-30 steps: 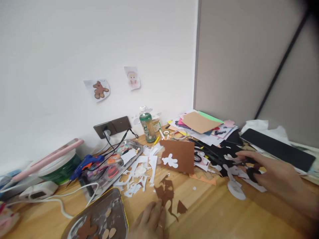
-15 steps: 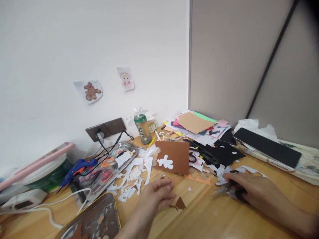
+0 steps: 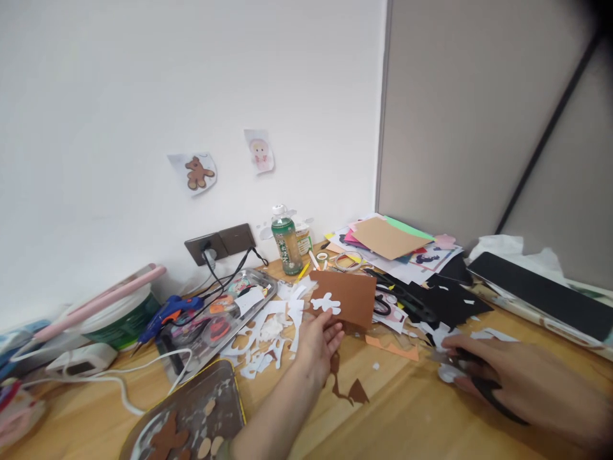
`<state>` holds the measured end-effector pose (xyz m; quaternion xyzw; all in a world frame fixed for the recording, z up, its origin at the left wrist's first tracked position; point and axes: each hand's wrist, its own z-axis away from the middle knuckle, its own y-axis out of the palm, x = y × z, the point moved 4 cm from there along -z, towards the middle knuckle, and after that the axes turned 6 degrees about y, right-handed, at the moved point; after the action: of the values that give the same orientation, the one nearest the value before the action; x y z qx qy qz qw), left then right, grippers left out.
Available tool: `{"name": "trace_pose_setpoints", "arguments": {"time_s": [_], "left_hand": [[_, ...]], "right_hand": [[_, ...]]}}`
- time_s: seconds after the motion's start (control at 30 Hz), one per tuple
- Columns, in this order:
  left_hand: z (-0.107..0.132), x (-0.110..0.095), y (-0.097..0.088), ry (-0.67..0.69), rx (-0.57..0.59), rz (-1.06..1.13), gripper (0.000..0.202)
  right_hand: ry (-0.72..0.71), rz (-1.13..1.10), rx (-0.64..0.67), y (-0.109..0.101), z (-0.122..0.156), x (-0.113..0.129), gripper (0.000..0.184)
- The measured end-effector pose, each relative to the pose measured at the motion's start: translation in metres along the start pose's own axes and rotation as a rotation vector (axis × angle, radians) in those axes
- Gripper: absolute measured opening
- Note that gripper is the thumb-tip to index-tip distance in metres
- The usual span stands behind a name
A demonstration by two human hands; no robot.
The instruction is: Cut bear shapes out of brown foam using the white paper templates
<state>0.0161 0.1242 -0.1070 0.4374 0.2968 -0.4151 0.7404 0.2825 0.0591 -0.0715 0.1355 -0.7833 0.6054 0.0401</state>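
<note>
My left hand [image 3: 320,342] reaches over the wooden table, its fingers loosely spread and empty. Its fingertips come up to the lower edge of a white bear-shaped paper cutout [image 3: 326,303], which lies on a sheet of brown card [image 3: 357,295]; whether they touch it I cannot tell. Black-handled scissors [image 3: 488,391] are in my right hand [image 3: 522,383], low on the right and somewhat blurred. White paper scraps [image 3: 443,333] lie by the scissors' blades. Just below my left hand are brown card offcuts [image 3: 358,391].
A brown tray [image 3: 191,409] with brown and tan cut pieces sits front left. Behind it are a blue glue gun [image 3: 175,311], white cable [image 3: 129,390] and a clear plastic tray [image 3: 223,319]. A green-labelled bottle [image 3: 286,246], stacked coloured paper [image 3: 390,239] and a dark phone-like slab [image 3: 546,294] stand further back.
My left hand has moved forward toward the white cutout. The scissors in my right hand have shifted right and slightly nearer, and the whole view has swung a little left.
</note>
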Motion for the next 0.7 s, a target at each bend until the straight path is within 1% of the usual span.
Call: {"name": "trace_pose_setpoints", "arguments": {"time_s": [0.03,0.1,0.13,0.17,0.2,0.27,0.3,0.33,0.37,0.43,0.5,0.57,0.7], "left_hand": [[0.0,-0.001,0.0,0.007,-0.008,0.01,0.032],[0.002,-0.006,0.0,0.033,-0.013,0.031,0.032],[0.004,-0.009,-0.001,0.052,-0.012,0.042,0.032],[0.007,-0.013,-0.002,0.076,-0.011,0.052,0.031],[0.01,-0.017,-0.003,0.1,-0.009,0.063,0.028],[0.02,-0.026,-0.004,0.155,-0.002,0.092,0.019],[0.026,-0.031,-0.005,0.186,0.005,0.11,0.015],[0.033,-0.035,-0.005,0.219,0.015,0.13,0.014],[0.039,-0.038,-0.005,0.251,0.025,0.149,0.015],[0.051,-0.044,-0.006,0.305,0.053,0.178,0.02],[0.061,-0.049,-0.01,0.34,0.079,0.193,0.023],[0.067,-0.057,-0.016,0.366,0.093,0.213,0.023],[0.072,-0.08,-0.032,0.425,0.126,0.313,0.014]], "right_hand": [[0.013,0.015,0.008,0.0,-0.002,0.0,0.027],[0.057,0.003,-0.056,-0.006,-0.008,0.005,0.035],[0.083,-0.04,-0.11,-0.01,-0.011,0.011,0.038],[0.086,-0.118,-0.115,-0.012,-0.014,0.02,0.039],[0.076,-0.22,-0.076,-0.013,-0.019,0.031,0.038],[0.109,-0.497,0.059,-0.012,-0.029,0.057,0.036],[0.136,-0.684,0.09,-0.012,-0.034,0.07,0.037],[0.165,-0.868,0.084,-0.013,-0.04,0.082,0.042],[0.191,-0.99,0.101,-0.013,-0.046,0.094,0.047],[0.215,-1.118,0.146,-0.014,-0.055,0.117,0.051],[0.173,-1.2,0.154,-0.017,-0.064,0.136,0.052],[0.11,-1.263,0.129,-0.021,-0.071,0.149,0.05],[-0.018,-1.326,0.093,-0.023,-0.086,0.163,0.046]]}}
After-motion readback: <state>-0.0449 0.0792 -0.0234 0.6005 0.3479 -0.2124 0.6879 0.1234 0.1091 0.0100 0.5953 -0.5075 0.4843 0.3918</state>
